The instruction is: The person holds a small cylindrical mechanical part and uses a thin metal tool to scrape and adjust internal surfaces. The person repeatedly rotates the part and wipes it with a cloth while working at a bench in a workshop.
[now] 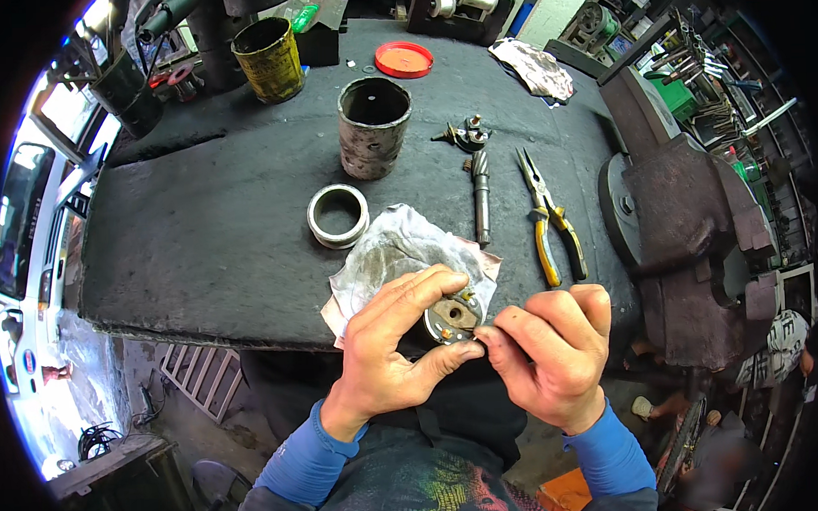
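Observation:
Between the thumb and fingers of my left hand point(377, 360) is a round metal end plate point(453, 314) with a central hole and small brass-coloured bits near its rim. My right hand point(557, 354) pinches at the plate's right edge; whatever its fingertips hold is too small to name. Beneath and beyond the plate lies a crumpled, stained white rag point(386, 247). A metal ring point(337, 215) and an upright, worn metal cylinder point(374, 144) stand past it. To the right are a toothed shaft point(482, 203), long-nose pliers point(552, 223) with yellow-black handles, and a small metal assembly point(470, 134).
A large bench vise point(682, 219) is fixed at the right of the dark workbench point(192, 236). Along the back sit a yellow can point(270, 67), a red lid point(404, 60) and a patterned cloth point(538, 69). Another person point(722, 461) is at the lower right.

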### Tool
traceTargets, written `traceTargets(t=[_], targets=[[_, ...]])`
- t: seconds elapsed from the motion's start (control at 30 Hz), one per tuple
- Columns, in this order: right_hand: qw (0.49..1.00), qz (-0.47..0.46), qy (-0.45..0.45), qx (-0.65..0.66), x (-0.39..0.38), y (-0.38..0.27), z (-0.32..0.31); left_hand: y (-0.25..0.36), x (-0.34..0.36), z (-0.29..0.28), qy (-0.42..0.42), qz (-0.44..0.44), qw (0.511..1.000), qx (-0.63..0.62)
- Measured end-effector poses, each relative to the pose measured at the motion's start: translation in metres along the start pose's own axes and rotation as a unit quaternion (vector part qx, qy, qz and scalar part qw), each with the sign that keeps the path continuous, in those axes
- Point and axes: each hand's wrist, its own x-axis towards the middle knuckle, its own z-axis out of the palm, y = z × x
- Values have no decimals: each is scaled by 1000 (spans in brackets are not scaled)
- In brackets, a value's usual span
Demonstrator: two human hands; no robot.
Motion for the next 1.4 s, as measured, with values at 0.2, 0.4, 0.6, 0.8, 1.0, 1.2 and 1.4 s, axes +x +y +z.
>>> traceTargets(t=[0.2,0.4,0.6,0.8,1.0,1.2,1.4], targets=[[999,-29,-3,-19,-2,5,-3,2,1,0,-5,-11,1000,-7],[998,-58,2,-5,-1,13,-3,3,-1,-2,-6,-27,1000,-12],[996,-94,9,3,9,19,5,3,-2,-3,6,-41,999,-18],[994,-107,11,7,8,26,7,0,2,-2,-9,-3,1000,14],[994,-106,-10,1,5,29,-1,-1,4,0,-3,23,999,23],[992,-119,-39,-5,-4,33,-7,-2,7,-3,-21,19,999,18],[989,-124,-77,9,5,34,-8,3,10,-7,-30,5,999,20]])
